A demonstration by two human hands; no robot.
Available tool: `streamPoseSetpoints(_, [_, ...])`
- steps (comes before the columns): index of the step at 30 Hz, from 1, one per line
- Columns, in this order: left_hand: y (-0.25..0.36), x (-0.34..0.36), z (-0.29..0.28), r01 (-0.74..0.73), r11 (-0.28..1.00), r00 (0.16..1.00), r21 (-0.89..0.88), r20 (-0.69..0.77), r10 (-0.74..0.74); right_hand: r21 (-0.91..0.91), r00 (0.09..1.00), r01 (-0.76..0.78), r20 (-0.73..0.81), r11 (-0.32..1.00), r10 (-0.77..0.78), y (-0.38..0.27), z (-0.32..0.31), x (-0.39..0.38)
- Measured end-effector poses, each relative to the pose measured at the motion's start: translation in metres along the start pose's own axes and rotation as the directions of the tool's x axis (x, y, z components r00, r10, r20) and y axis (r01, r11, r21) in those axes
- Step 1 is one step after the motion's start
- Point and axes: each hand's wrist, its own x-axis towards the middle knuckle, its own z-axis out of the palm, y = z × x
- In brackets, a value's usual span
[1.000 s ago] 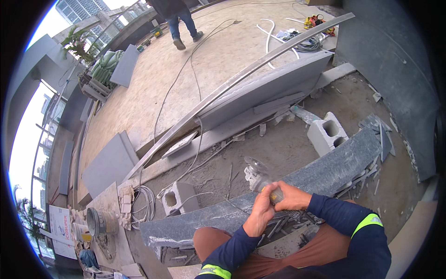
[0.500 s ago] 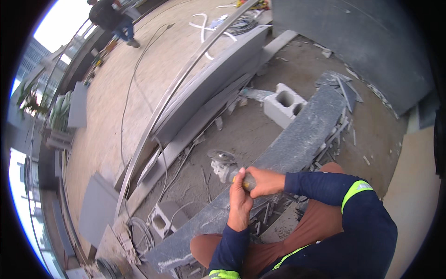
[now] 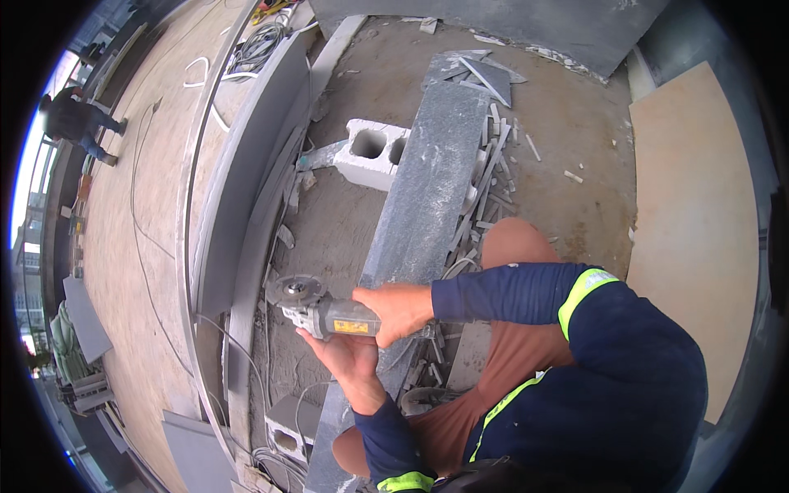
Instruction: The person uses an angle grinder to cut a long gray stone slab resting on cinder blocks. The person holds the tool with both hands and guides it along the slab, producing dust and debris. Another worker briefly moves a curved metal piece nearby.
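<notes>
An angle grinder is held in both hands above the near part of a long grey stone slab. Its round cutting disc points to the left and is uncovered on top. My right hand wraps round the rear of the grinder's body. From below, my left hand supports the front by the gear head, palm up, with some fingers hidden beneath the tool. Pale hollow blocks, one at the far side and one nearer, sit by the slab's left edge.
Narrow cut stone strips litter the ground along the slab's right side. Grey panels stand on edge behind a metal rail at left. Cables lie near the closer block. Another person walks at far left. A tan board is at right.
The view has swung to the right. The grinder has turned so its body lies sideways, and my left hand has shifted from its side to beneath the front.
</notes>
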Motion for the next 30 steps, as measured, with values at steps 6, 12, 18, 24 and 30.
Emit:
streamPoseSetpoints(6, [-0.004,0.007,0.003,-0.014,0.993,0.998,0.115,-0.055,0.02,-0.064,0.999,-0.036,-0.03,0.997,0.035,0.004,-0.004,-0.004])
streamPoseSetpoints(12, [-0.014,0.017,0.018,-0.069,0.994,0.984,0.086,-0.158,0.082,-0.1,0.994,0.007,-0.105,0.995,-0.018,0.022,-0.001,-0.003])
streamPoseSetpoints(18, [-0.008,0.027,0.028,-0.078,0.984,0.994,0.158,-0.058,0.088,0.015,0.986,0.002,-0.166,1.0,0.0,0.018,0.001,-0.008])
streamPoseSetpoints(24, [-0.018,0.065,0.074,-0.059,0.955,0.998,0.292,0.003,0.061,0.122,0.905,0.116,-0.423,0.986,-0.055,0.034,-0.016,-0.004])
streamPoseSetpoints(30, [-0.041,0.113,0.139,-0.073,0.751,0.992,0.657,0.125,-0.013,0.382,0.78,0.153,-0.613,0.912,0.126,0.024,-0.089,0.012])
